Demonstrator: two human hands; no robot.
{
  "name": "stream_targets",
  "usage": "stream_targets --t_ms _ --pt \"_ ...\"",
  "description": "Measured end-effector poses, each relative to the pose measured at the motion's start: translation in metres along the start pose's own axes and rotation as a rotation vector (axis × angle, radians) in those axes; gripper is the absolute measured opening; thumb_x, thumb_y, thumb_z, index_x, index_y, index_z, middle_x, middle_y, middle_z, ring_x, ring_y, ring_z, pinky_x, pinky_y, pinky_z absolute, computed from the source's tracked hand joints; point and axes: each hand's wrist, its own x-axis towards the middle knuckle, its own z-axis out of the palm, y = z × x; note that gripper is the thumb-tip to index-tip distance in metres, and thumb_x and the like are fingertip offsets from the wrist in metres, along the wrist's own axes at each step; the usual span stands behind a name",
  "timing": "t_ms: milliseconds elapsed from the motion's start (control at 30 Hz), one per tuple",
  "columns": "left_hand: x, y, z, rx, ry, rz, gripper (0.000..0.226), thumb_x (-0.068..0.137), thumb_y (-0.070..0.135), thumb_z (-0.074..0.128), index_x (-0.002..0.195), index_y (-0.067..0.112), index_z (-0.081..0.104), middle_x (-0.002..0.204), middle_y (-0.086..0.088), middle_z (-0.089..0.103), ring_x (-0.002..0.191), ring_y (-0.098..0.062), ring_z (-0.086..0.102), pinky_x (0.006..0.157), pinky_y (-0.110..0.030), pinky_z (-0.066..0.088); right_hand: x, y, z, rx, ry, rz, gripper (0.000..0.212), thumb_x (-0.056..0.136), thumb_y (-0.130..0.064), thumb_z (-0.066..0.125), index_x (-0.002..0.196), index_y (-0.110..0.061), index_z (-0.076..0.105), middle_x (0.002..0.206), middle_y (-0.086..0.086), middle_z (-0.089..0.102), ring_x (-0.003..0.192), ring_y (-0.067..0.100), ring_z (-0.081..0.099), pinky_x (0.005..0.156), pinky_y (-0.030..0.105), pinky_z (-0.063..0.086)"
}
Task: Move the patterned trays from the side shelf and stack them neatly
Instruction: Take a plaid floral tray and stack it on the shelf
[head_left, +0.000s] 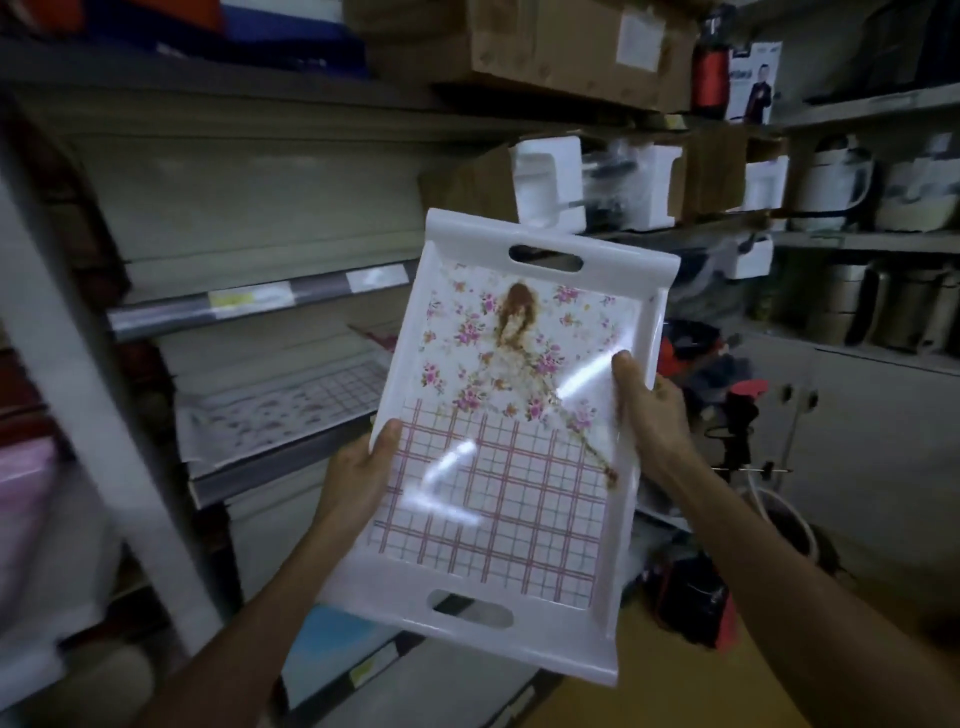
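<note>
At the far left stands a white shelf upright (98, 395), blurred in this view. To its right, the side shelf (260, 462) carries another patterned tray (291, 400) lying flat on its board; the print appears to be the same grid and flowers, though motion blur makes this uncertain. Price labels (249, 299) sit on the rail of the shelf above it. The person's left hand (363, 467) grips the left long edge of the held tray (509, 431), thumb on the printed face and fingers hidden behind the rim. The held tray is white, with a handle slot at each short end, purple flowers on the upper half and a pink grid on the lower half. It is in the air in front of the person, clear of the shelf, tilted with its face toward the camera and its top leaning slightly right. The right hand (649, 400) grips the right long edge, thumb on the face and fingers wrapped behind. Behind the tray, cardboard boxes (545, 47) with white foam inserts (550, 176) fill the upper shelves. At the far right, pots and kettles (841, 182) stand on shelving.
</note>
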Motion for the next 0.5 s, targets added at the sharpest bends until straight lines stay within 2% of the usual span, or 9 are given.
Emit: stream_targets --t_ms 67,133,200,267,333,400,500 --pt "-0.013 -0.007 -0.028 0.017 0.062 -0.005 0.033 0.097 0.042 0.046 0.111 0.021 0.068 0.091 0.014 0.067 0.08 0.007 0.059 0.062 -0.004 0.043 -0.007 0.003 0.029 0.019 -0.073 0.001 0.038 0.092 -0.05 0.055 0.098 -0.014 0.068 0.084 0.005 0.074 0.076 0.022 0.074 0.066 0.035 0.06" --pt "-0.022 -0.012 -0.058 0.033 0.128 -0.018 0.032 0.097 0.044 0.046 0.11 0.024 0.067 0.088 0.018 0.065 0.078 0.008 0.058 0.059 -0.004 0.043 -0.014 0.004 0.058 0.035 -0.141 0.006 0.037 0.093 -0.048 0.055 0.098 -0.014 0.068 0.081 0.002 0.075 0.073 0.018 0.074 0.063 0.032 0.06" --pt "-0.033 -0.019 -0.09 0.06 0.189 -0.035 0.029 0.097 0.045 0.045 0.104 0.028 0.067 0.083 0.02 0.064 0.076 0.005 0.058 0.055 -0.004 0.043 -0.023 0.005 0.09 0.068 -0.216 0.013 0.041 0.093 -0.047 0.056 0.105 -0.01 0.068 0.088 0.004 0.075 0.078 0.019 0.075 0.067 0.033 0.061" --pt "-0.045 -0.026 -0.124 0.077 0.251 -0.055 0.03 0.096 0.047 0.045 0.1 0.027 0.067 0.08 0.017 0.066 0.074 0.002 0.061 0.058 -0.009 0.047 -0.036 0.005 0.126 0.096 -0.278 0.045 0.041 0.092 -0.047 0.057 0.109 -0.011 0.067 0.094 0.006 0.075 0.083 0.021 0.074 0.072 0.037 0.062" --pt "-0.061 -0.032 -0.157 0.068 0.307 -0.067 0.029 0.096 0.047 0.045 0.098 0.028 0.068 0.076 0.016 0.07 0.07 0.001 0.067 0.06 -0.013 0.052 -0.052 0.005 0.163 0.117 -0.317 0.056 0.038 0.092 -0.046 0.058 0.107 -0.012 0.069 0.092 0.005 0.075 0.08 0.019 0.074 0.068 0.032 0.061" --pt "-0.08 -0.037 -0.19 0.05 0.34 -0.063 0.026 0.098 0.042 0.044 0.094 0.03 0.067 0.069 0.016 0.072 0.067 0.008 0.067 0.055 -0.007 0.049 -0.07 0.003 0.2 0.125 -0.37 0.057 0.037 0.092 -0.045 0.059 0.105 -0.012 0.07 0.089 0.003 0.075 0.079 0.018 0.074 0.063 0.028 0.058" --pt "-0.107 -0.046 -0.236 0.087 0.433 -0.091 0.033 0.097 0.045 0.043 0.085 0.027 0.068 0.063 0.017 0.071 0.057 0.004 0.066 0.056 -0.018 0.05 -0.098 0.002 0.251 0.141 -0.461 0.08 0.038 0.092 -0.044 0.059 0.112 -0.012 0.069 0.097 0.005 0.075 0.086 0.022 0.074 0.07 0.033 0.061"
